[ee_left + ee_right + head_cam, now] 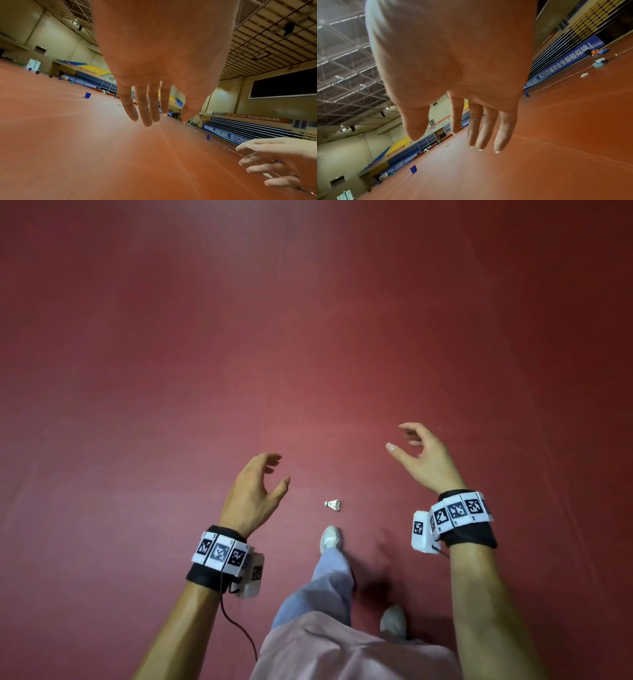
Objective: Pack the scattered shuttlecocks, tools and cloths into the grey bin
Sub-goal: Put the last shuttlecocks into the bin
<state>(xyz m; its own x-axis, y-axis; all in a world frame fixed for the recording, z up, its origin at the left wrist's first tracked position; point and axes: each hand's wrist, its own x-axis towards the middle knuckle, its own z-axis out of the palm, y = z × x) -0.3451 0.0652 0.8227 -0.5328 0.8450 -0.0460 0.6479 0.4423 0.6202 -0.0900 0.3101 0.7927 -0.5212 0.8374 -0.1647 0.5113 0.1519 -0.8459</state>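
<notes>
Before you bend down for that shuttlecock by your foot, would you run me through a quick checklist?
1. Left hand free: ok, fingers relaxed, holds nothing.
2. Right hand free: ok, holds nothing.
3. Shuttlecock located: ok, lying on its side on the red floor, just ahead of the front shoe.
4. Path to it unobstructed: ok, nothing around it.
5. Grey bin located: cannot tell, not clearly in any view.

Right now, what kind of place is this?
Most likely an indoor sports hall. Tiered yellow and blue seats line the walls, a red sports floor spreads wide, and a shuttlecock lies on it; both hands are empty.
</notes>
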